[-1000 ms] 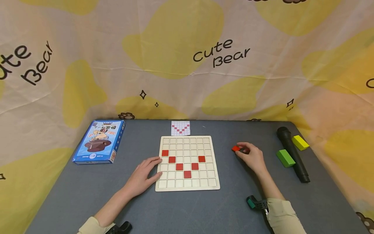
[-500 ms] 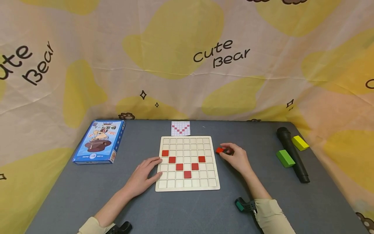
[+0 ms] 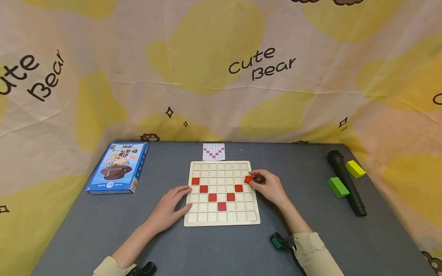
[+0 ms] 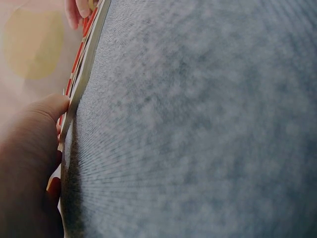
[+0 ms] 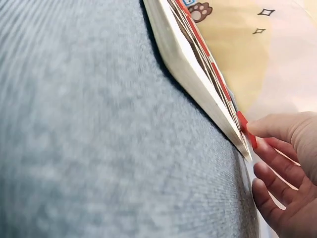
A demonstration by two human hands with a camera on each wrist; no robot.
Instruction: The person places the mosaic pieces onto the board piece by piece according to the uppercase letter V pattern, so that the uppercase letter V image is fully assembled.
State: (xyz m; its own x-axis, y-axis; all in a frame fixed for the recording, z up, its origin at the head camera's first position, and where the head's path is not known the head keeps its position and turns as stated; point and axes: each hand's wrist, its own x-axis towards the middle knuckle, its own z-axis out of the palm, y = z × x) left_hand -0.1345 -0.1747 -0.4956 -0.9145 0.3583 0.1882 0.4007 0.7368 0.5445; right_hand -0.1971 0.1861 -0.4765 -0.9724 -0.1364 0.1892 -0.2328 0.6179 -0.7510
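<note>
A white square grid board (image 3: 207, 217) lies on the grey table, with several red square tiles (image 3: 221, 206) in its cells, roughly in a V. Between thumb and fingertips, my right hand (image 3: 271, 188) pinches another red tile (image 3: 248, 179) over the rightmost column, in the upper part of the board. In the right wrist view the pinched tile (image 5: 247, 130) is tilted at the board's edge, below the thumb. My left hand (image 3: 168, 209) rests at the board's left edge, fingers extended and thumb touching the rim. The left wrist view shows that thumb against the board's side (image 4: 88, 64).
Behind the board lies a small pattern card (image 3: 213, 152) with a pink V. A blue box (image 3: 117, 166) is at the left. On the right a black microphone (image 3: 347, 182) lies between a green block (image 3: 337, 187) and a yellow block (image 3: 355, 169). A printed cloth hangs behind the table.
My right hand has moved left with the red tile, from the table to the right of the board to over the board's right column. The left hand stays at the board's edge.
</note>
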